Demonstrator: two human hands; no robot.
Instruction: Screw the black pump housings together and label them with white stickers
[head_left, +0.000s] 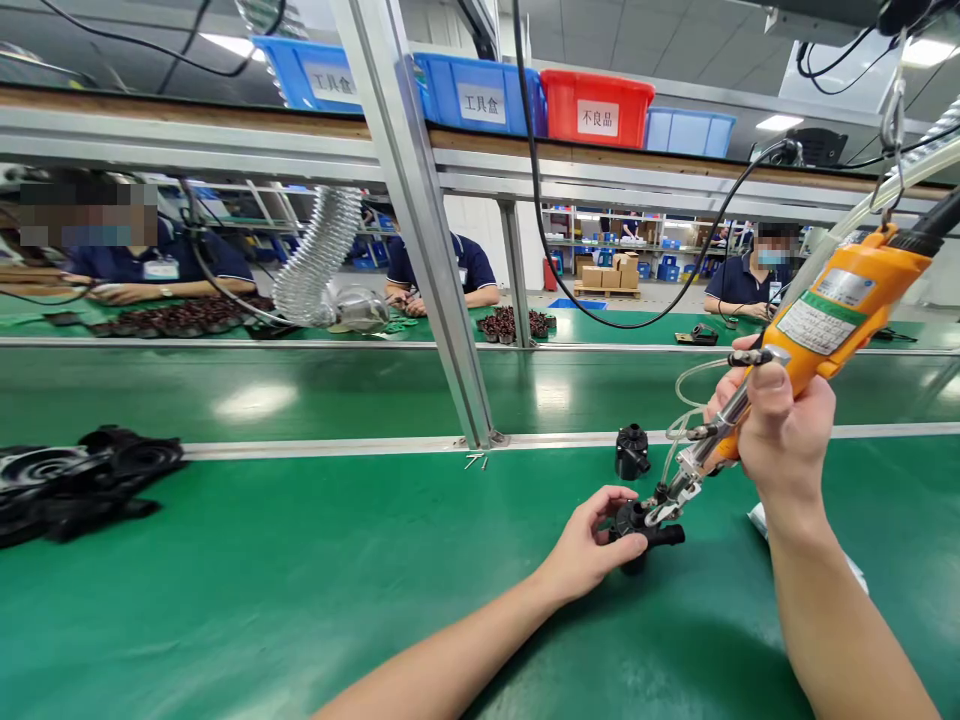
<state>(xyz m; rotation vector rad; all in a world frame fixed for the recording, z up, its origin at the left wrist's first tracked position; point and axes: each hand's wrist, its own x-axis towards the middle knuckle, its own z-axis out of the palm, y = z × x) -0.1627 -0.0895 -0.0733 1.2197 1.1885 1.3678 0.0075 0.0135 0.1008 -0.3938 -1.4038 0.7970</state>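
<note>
My left hand is closed around a black plastic pump housing with a side spout, which rests on the green work surface. In my right hand is an orange electric screwdriver, tilted down to the left and hung from a hook at its upper end. Its metal nose with thin clear tubes meets the top of the housing; the exact contact is too small to make out. A second black housing stands just behind the first.
Black plastic parts are heaped at the left. Small screws lie by the metal post. A silvery plastic bag is partly behind my right forearm. Blue bins and a red bin line the shelf. Several co-workers sit opposite.
</note>
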